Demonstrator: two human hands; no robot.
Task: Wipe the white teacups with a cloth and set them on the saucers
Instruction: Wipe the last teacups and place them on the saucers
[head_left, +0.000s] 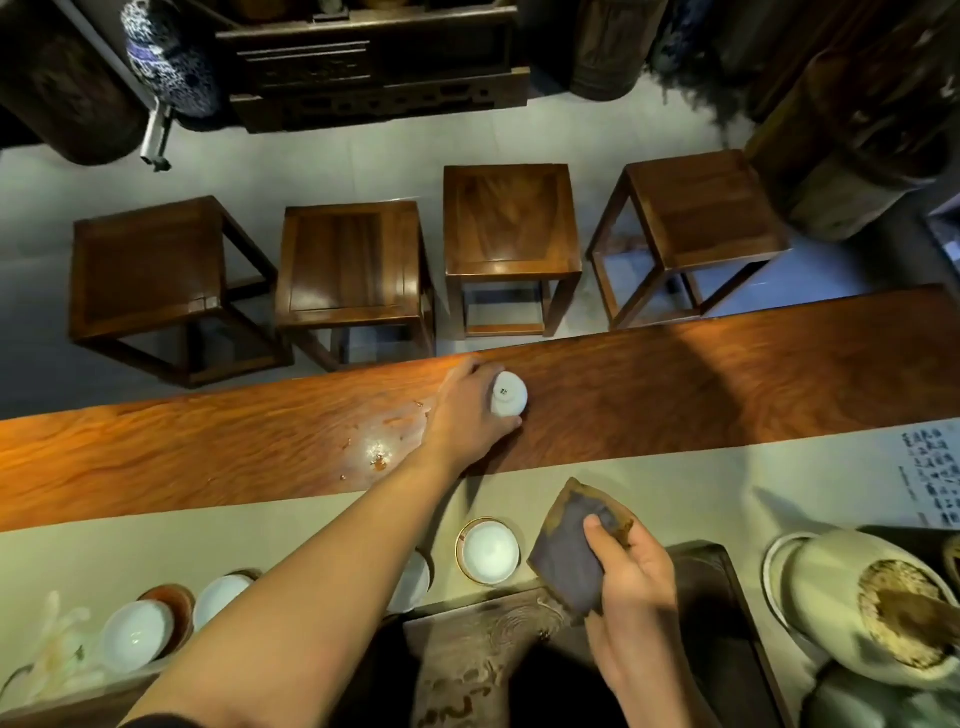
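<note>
White teacup (508, 394) (inverted) — left hand (470, 410) grip.

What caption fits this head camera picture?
Left hand grips an upturned white teacup while right hand holds the cloth.

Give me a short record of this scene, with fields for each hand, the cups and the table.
left hand: grips an upside-down cup over the wood table
right hand: holds a dark cloth
cups on saucers: four in a row on the runner, one partly hidden by the left arm
table: wet patch left of the held cup
stools: four beyond the table
</note>
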